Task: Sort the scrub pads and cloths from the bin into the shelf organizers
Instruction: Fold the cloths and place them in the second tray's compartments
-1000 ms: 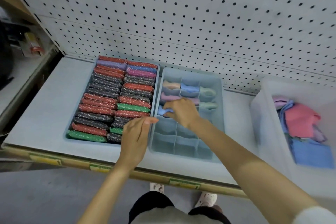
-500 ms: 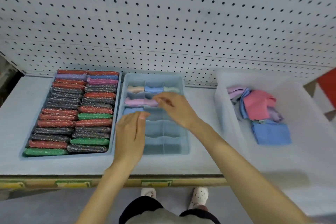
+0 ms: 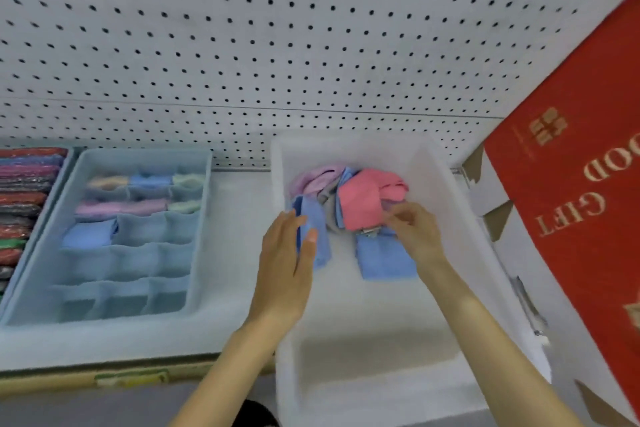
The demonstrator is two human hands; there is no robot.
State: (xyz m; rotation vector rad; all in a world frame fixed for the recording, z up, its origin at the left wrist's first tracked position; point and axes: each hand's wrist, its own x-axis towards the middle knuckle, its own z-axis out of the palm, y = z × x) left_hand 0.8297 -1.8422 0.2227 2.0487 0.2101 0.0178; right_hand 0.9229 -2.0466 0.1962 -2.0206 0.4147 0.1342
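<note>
A clear white bin [image 3: 349, 315] stands on the shelf at the right and holds a heap of cloths. A pink cloth [image 3: 360, 199] lies on top, with a lilac cloth [image 3: 317, 178] behind it. A folded blue cloth [image 3: 382, 258] lies in front and another blue cloth [image 3: 317, 224] at the left. My right hand [image 3: 414, 234] is inside the bin, its curled fingers pinching the pink cloth's lower right edge. My left hand [image 3: 285, 263] hovers flat over the bin's left wall, fingertips by the left blue cloth. The blue divided organizer [image 3: 199, 236] holds several rolled cloths in its far cells.
A tray of scrub pads [image 3: 24, 198] shows at the far left edge. A red gift box [image 3: 575, 218] leans at the right beside the bin. White pegboard [image 3: 277, 45] backs the shelf. The shelf's front edge [image 3: 131, 380] carries label strips.
Both hands left the divided organizer and moved right to the bin. The view swung right, so the scrub pad tray is nearly out of frame.
</note>
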